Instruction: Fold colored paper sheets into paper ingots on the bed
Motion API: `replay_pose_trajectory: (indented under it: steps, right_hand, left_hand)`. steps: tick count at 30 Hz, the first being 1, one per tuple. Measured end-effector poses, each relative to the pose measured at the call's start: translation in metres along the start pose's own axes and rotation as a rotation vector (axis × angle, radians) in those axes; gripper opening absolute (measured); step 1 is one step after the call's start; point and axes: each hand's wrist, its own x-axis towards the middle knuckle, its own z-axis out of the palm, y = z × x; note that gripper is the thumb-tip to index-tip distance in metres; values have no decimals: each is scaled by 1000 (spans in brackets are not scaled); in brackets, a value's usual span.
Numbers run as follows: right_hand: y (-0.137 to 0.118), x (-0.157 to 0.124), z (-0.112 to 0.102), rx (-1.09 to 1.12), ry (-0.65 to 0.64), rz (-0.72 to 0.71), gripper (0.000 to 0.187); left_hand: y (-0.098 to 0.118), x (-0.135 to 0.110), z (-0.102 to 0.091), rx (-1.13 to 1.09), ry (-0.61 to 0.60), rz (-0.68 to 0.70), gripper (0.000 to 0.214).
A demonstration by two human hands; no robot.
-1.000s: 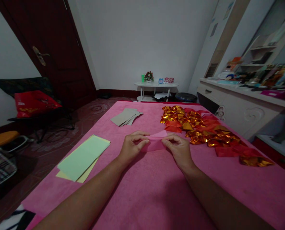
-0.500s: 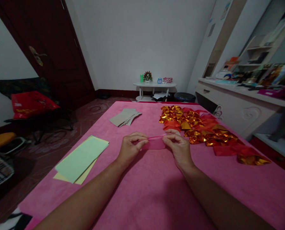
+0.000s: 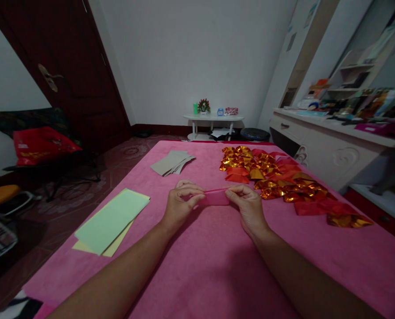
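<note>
A small sheet of pink paper (image 3: pixel 216 197), with a narrow folded strip along its top edge, is stretched between my hands just over the pink cloth. My left hand (image 3: pixel 183 199) pinches its left end between thumb and fingers. At the right end, my right hand (image 3: pixel 246 199) grips it the same way. Beyond my right hand lie several folded gold foil and red paper pieces (image 3: pixel 267 173), in overlapping rows. To the left are a stack of light green sheets (image 3: pixel 113 221) over yellow ones, and farther off some fanned grey cards (image 3: pixel 171 162).
The pink cloth (image 3: pixel 197 266) covers the table under my arms. A white dresser (image 3: pixel 333 137) loaded with bottles stands on the right. On the left is a chair with a red bag (image 3: pixel 46 144). A small white table (image 3: pixel 214 118) stands by the far wall.
Both hands stay almost in place. The strip at the top edge of the pink paper looks more plainly folded, and my right fingers have shifted slightly downward along it.
</note>
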Motion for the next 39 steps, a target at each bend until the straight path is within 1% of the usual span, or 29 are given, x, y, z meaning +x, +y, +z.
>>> replay_pose_trajectory:
  steps: [5, 14, 21, 25, 29, 39]
  right_hand:
    - [-1, 0, 0, 14, 32, -12, 15]
    - [3, 4, -4, -50, 97, -73, 19]
    - [2, 4, -3, -2, 118, -59, 16]
    - [4, 4, -4, -1, 100, -72, 16]
    - [3, 4, -4, 12, 109, -59, 16]
    - [2, 3, -3, 53, 133, -5, 18]
  left_hand:
    - [3, -1, 2, -18, -13, -17, 5]
    - [-1, -3, 1, -57, -9, -118, 13]
    - [3, -3, 1, -65, 34, -162, 10]
    - [6, -4, 1, -80, 54, -217, 11]
    - [8, -4, 1, -102, 76, -274, 12]
    - [11, -4, 2, -84, 70, -291, 11]
